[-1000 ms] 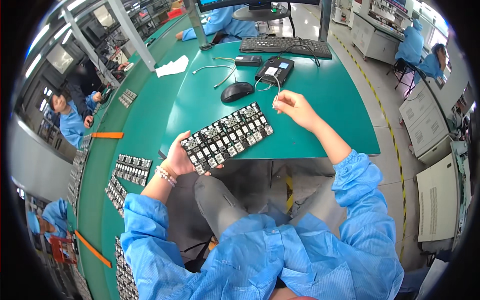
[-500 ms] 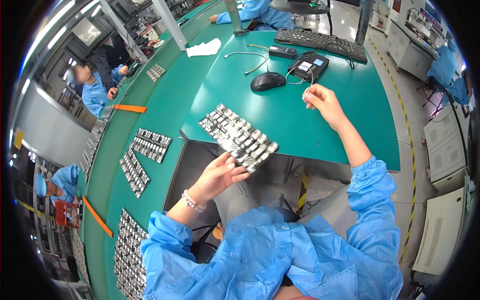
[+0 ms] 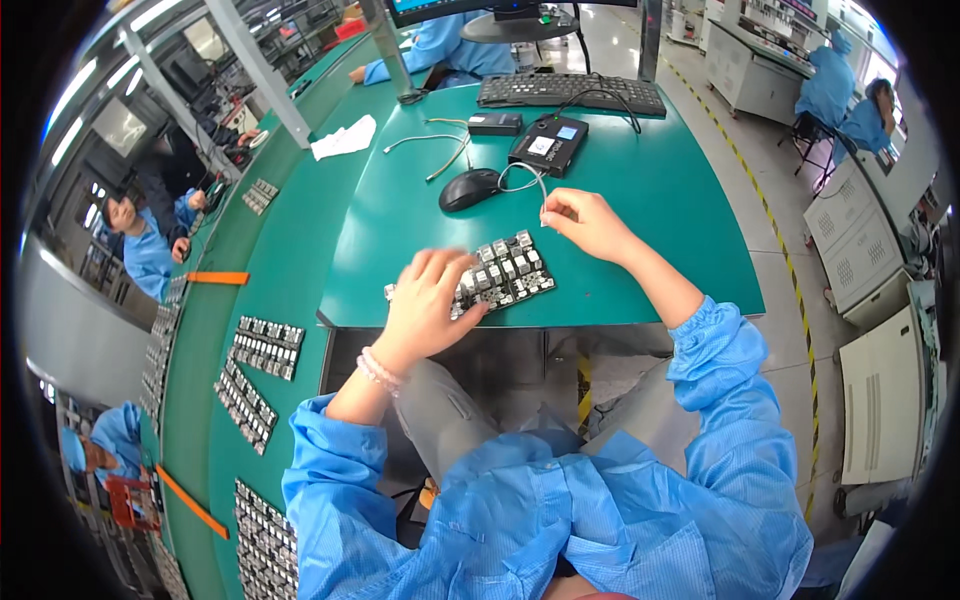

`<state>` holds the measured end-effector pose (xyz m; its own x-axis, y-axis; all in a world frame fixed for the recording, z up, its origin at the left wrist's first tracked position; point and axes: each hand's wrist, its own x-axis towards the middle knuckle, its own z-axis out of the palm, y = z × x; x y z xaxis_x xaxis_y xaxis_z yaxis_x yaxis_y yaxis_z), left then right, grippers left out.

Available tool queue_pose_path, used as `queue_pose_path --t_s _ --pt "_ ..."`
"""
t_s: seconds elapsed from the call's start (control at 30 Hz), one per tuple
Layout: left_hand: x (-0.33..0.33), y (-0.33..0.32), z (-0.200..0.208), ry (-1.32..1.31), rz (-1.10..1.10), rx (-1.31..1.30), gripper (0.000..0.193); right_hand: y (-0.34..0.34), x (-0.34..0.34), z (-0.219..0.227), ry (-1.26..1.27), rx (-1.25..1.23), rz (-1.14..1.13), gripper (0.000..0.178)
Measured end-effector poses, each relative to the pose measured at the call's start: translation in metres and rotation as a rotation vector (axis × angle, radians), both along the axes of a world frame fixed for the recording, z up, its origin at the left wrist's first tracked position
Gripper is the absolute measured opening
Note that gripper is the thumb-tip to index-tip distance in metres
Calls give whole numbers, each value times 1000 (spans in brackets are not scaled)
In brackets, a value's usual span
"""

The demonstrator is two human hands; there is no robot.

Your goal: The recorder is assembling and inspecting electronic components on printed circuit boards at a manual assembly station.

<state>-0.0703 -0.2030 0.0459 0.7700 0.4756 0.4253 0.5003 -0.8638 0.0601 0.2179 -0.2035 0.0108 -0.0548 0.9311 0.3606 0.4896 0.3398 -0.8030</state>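
Observation:
A panel of small circuit boards (image 3: pixel 515 270) with rows of silver metal parts lies flat on the green table near its front edge. Over the panel's left part is my left hand (image 3: pixel 425 305), thumb and fingers apart; the fingertips are blurred and it looks to hold nothing. Just beyond the panel's far right corner, my right hand (image 3: pixel 592 228) pinches the end of a thin pale cable (image 3: pixel 522 188). That cable loops back toward a black box with a small lit screen (image 3: pixel 548 145). A black mouse (image 3: pixel 470 189) sits left of the box.
Behind stand a black keyboard (image 3: pixel 570 94), a small black device (image 3: pixel 495 123), loose wires (image 3: pixel 462 150) and a white cloth (image 3: pixel 345 138). More board panels (image 3: pixel 268 345) lie at left, with a large stack (image 3: pixel 265 540) near my left sleeve. Orange strips (image 3: pixel 192 500) cross the side bench; co-workers sit beyond.
The panel of circuit boards has gone from tilted in my left hand to flat on the table. My left hand has moved over it; my right hand, still pinching the cable, has come closer to the panel.

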Motion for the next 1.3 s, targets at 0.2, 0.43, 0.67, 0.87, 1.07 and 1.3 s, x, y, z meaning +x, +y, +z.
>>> queue_pose_path --t_s 0.2,0.43,0.67,0.87,1.07,1.3 --pt "-13 38 -29 219 3 -374 95 12 -11 1 -160 93 24 16" --pt "19 64 -15 259 -155 -440 88 28 -1 -13 -21 122 -73 13" --pt "64 118 21 -267 -346 -383 36 22 14 -16 -57 -26 -160 14" --pt "71 184 -17 -383 -91 -300 37 20 11 -16 1 -91 -76 13" --pt "76 177 -34 -122 -184 -385 62 19 18 -7 32 -123 -96 13" --pt "70 186 -36 -103 -126 -358 56 21 13 -2 110 -153 -61 12"
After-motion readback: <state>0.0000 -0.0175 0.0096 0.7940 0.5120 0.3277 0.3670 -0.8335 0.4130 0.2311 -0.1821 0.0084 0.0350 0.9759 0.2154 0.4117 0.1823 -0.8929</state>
